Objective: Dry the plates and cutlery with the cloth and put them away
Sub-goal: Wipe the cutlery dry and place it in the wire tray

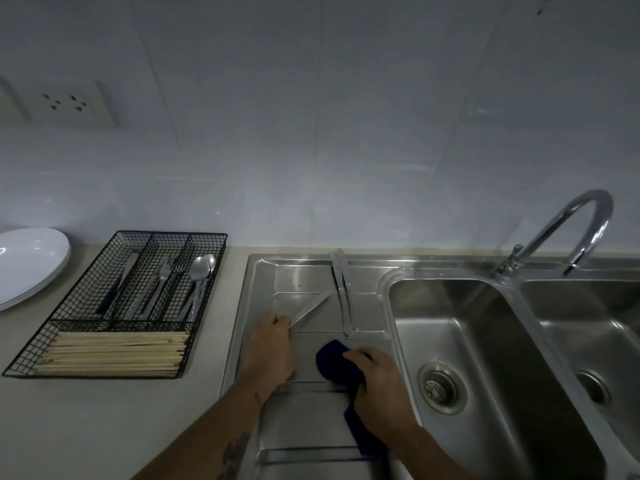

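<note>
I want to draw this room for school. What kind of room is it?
It looks like a kitchen, most likely in a home. A steel double sink with a curved tap sits in the counter, a wire cutlery tray holds forks, spoons and chopsticks, and white plates are stacked beside it.

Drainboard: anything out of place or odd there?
Nothing spilled or damaged. Two knives lie loose on the drainboard; the left hand holds a third knife, the right hand the blue cloth.
</note>
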